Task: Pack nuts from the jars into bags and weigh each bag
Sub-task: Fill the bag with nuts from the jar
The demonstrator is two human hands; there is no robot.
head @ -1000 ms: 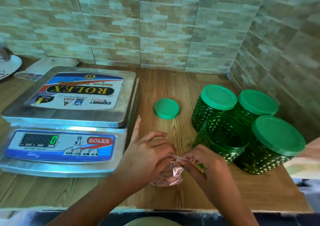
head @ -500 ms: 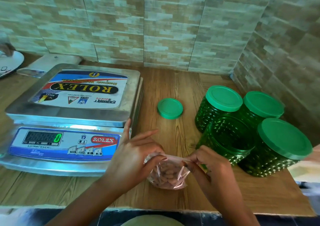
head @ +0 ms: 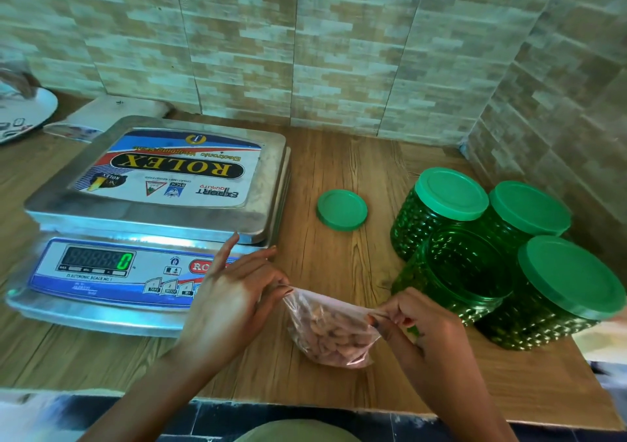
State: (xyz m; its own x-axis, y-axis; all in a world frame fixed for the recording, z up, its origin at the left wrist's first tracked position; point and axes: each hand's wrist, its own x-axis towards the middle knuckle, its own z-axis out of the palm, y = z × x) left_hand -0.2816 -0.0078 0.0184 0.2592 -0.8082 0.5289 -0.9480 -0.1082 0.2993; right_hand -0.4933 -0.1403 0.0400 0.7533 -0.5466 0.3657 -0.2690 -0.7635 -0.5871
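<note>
both hands, left hand [head: 230, 300] and right hand [head: 419, 321], pinch the nut bag [head: 330, 331] mouth beside the scale [head: 149, 214]; we should seal evenly before weighing.

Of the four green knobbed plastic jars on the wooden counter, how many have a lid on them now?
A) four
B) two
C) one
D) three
D: the back-left green jar, the back-right green jar and the front-right green jar are capped, while the front-left green jar stands open and a loose round green lid lies on the wooden counter.
</note>
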